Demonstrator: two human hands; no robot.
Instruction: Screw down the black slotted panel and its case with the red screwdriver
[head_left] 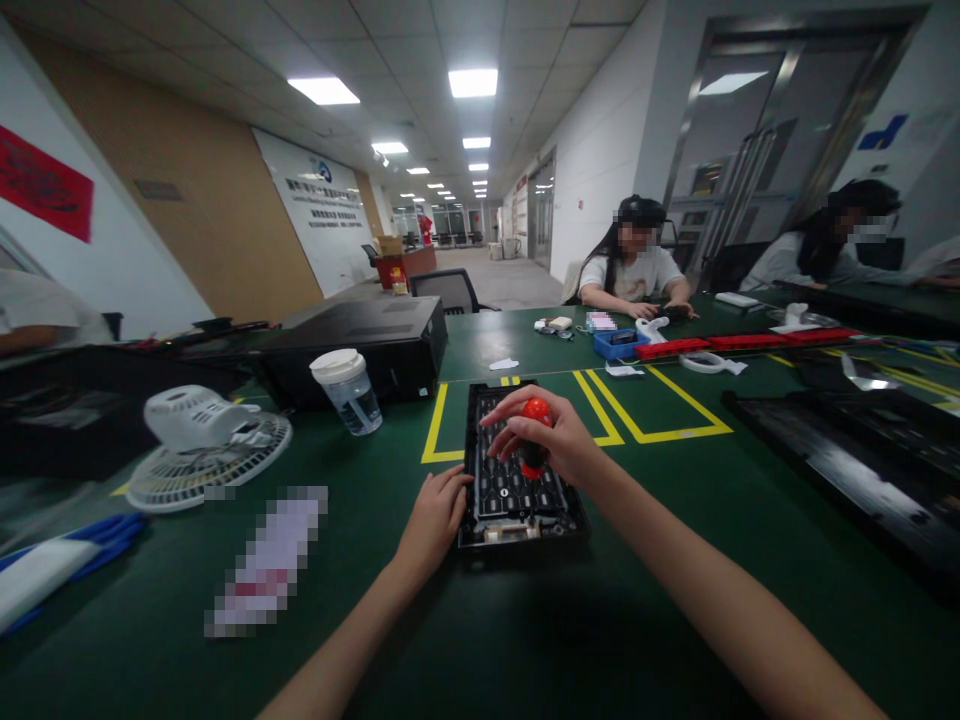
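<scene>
A black plastic housing point(491, 505) with a honeycomb-patterned inside lies on the green table in front of me. At its left edge my left hand point(437, 508) grips the rim, fingertips on the side wall. Above the housing, my right hand point(551, 435) is closed round the red-and-black handle of a screwdriver point(537, 410), held upright. The fingers partly cover the handle, and I cannot make out its tip. Near the housing's lower end sits a pale cylindrical part point(512, 533).
To the left are a white fan point(210, 455), a lidded plastic cup point(349, 392) and a black computer case point(360, 340). Yellow tape point(675, 435) marks the table. Right of me lies a long black panel point(832, 470); a blue bin point(619, 345) and co-workers point(634, 270) are beyond.
</scene>
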